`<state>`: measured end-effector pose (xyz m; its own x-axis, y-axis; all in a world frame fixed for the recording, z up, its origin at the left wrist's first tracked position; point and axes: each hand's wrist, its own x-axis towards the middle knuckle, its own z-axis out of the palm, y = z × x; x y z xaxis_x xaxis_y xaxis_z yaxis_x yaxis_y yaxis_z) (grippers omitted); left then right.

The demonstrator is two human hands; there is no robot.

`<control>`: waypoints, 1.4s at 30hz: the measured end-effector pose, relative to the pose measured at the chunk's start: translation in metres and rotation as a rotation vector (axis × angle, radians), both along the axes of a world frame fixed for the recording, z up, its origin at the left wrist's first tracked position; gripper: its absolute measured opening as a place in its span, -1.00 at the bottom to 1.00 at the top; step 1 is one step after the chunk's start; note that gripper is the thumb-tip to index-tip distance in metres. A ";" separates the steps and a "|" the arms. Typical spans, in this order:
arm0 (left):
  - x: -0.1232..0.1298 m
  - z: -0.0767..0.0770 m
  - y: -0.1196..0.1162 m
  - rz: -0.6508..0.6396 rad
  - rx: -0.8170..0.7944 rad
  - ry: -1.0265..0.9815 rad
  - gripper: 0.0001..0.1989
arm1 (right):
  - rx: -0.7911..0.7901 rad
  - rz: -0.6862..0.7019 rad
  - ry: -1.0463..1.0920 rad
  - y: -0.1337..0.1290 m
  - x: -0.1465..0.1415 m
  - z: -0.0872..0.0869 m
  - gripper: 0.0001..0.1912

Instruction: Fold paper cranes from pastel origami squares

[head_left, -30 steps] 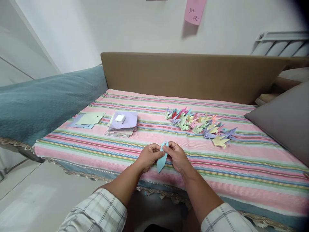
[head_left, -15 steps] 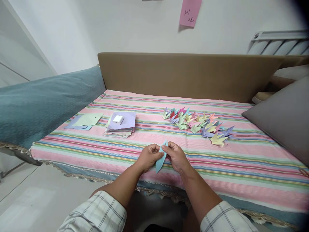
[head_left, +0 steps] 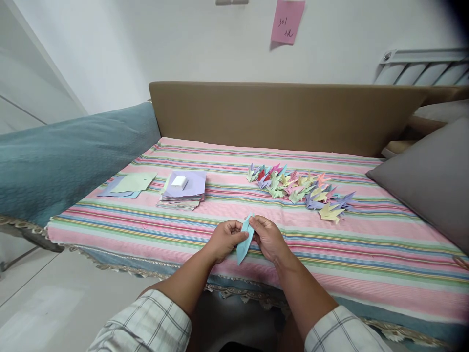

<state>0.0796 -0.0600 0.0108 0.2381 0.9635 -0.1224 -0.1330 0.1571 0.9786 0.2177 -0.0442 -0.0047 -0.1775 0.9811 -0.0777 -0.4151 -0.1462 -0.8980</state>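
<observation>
A light-blue piece of folded paper (head_left: pixel 243 250), narrow and pointed at its lower end, is held between my two hands above the striped cloth. My left hand (head_left: pixel 226 240) pinches its left side with thumb and fingers. On the other side, my right hand (head_left: pixel 268 237) grips the upper part, the thumb near the top tip. Fingertips cover some of the folds. Beyond my hands, to the right, several folded paper cranes (head_left: pixel 293 188) in many colours lie in a cluster.
A stack of paper sheets (head_left: pixel 179 202) with a small white box (head_left: pixel 179 183) on top lies left of centre. Loose sheets (head_left: pixel 134 182) lie farther left. A striped cloth (head_left: pixel 146 234) covers the seat. A grey cushion (head_left: pixel 428 181) leans at right; a blue-covered armrest (head_left: pixel 73 146) stands at left.
My right thumb has shifted slightly up along the paper, and more of the blue surface shows. My left hand keeps its hold; the view has tilted up a little.
</observation>
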 end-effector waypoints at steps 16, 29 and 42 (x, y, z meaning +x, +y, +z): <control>0.008 0.000 -0.004 0.095 0.060 0.151 -0.80 | 0.155 -0.193 -0.169 0.001 -0.004 -0.003 -0.70; 0.009 0.002 -0.006 0.030 -0.001 0.027 -0.72 | 0.070 -0.199 -0.071 -0.001 -0.003 0.001 -0.65; 0.008 -0.002 0.000 0.182 -0.023 -0.104 -0.63 | -0.049 0.034 -0.036 -0.003 0.002 0.008 -0.58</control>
<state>0.0878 -0.0601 0.0089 0.0728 0.9890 -0.1290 -0.2610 0.1437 0.9546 0.2196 -0.0472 0.0036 -0.2071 0.9693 -0.1323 -0.3765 -0.2038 -0.9037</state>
